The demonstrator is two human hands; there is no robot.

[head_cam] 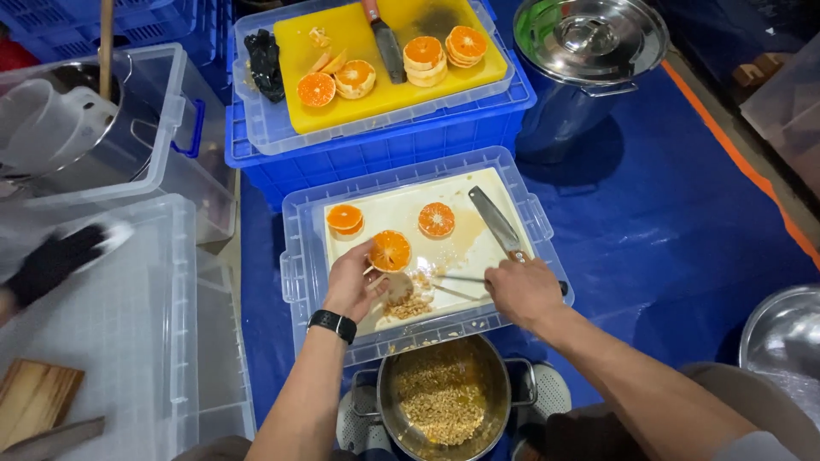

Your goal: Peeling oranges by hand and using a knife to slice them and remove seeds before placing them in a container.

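Seeds being picked from a halved orange (pixel 390 250) on the white cutting board (pixel 401 213). Left hand (pixel 354 286) pinches the half at its near edge, cut face up. Right hand (pixel 523 292) is closed on thin metal chopsticks (pixel 457 283), tips by the seed pile (pixel 408 305). Knife (pixel 495 222) lies to the right. Next probably needs fine tip work in wet pulp. Steel pot (pixel 444 401), near, holds seeds.
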